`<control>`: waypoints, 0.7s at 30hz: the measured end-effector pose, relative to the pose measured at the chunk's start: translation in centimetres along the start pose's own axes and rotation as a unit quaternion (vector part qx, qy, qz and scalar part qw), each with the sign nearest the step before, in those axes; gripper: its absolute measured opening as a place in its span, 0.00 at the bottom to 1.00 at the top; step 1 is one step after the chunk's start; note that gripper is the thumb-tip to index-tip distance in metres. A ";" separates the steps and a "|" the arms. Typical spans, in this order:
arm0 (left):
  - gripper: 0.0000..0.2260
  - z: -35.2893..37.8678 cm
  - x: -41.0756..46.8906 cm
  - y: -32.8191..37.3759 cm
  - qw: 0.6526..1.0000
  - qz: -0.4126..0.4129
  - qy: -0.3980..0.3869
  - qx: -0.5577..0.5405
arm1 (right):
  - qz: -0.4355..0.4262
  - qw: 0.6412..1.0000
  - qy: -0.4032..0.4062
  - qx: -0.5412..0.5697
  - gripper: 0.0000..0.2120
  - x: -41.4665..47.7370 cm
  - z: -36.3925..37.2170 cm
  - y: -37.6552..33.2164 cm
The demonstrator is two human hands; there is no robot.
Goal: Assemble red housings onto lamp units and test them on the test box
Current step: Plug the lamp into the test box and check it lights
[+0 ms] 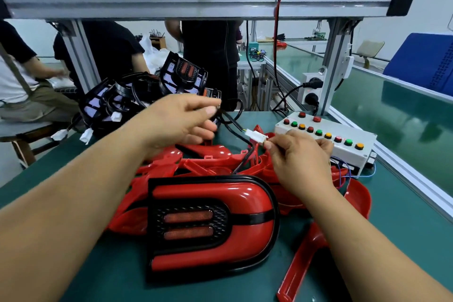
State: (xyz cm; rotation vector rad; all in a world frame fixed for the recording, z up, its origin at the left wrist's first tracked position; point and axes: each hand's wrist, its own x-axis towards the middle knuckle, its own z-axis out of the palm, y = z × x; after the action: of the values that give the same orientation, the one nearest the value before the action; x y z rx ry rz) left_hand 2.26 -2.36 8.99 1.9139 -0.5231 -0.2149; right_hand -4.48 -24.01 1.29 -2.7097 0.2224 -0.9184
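- An assembled tail lamp (210, 225), a glossy red plastic housing around a black mesh centre with two orange lenses, lies flat on the green bench mat (110, 265) at 6 o'clock in the view, between the two forearms.
- The left hand (181, 122), at 11 o'clock from the lamp, has curled fingers and pinches a black cable (245, 157) between thumb and forefinger.
- The right hand (301, 157), at 1 o'clock from the lamp, pinches the end of a small white plastic connector (255, 134) on that cable.
- The cable runs down from the connector behind the lamp's far edge.
- A pile of loose red plastic housings (196, 157) lies just beyond the lamp, under both hands.
- A white rectangular test box (348, 154) with red, green and orange round buttons sits at 2 o'clock, just beyond the right hand.
- A heap of black bare lamp units (137, 98) with trailing wires sits at 10 o'clock.
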 end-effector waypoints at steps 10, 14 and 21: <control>0.20 -2.4 -7.8 -7.7 0.996 0.069 -0.032 0.049 | -0.027 0.995 -0.099 -0.005 0.15 0.2 1.1 0.0; 0.15 -2.2 -7.5 -8.1 0.992 0.091 -0.063 0.066 | -0.017 0.993 -0.118 -0.015 0.16 0.7 1.1 -0.3; 0.25 -3.0 -6.8 -8.9 0.997 0.080 0.002 -0.023 | 0.057 0.962 -0.200 -0.180 0.34 4.1 2.0 0.6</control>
State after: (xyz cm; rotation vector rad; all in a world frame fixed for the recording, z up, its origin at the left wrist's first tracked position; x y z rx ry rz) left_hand -0.31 6.01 1.44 1.8182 -0.6597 -0.1189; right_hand -0.05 -25.15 1.97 -3.0963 0.4943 -0.3048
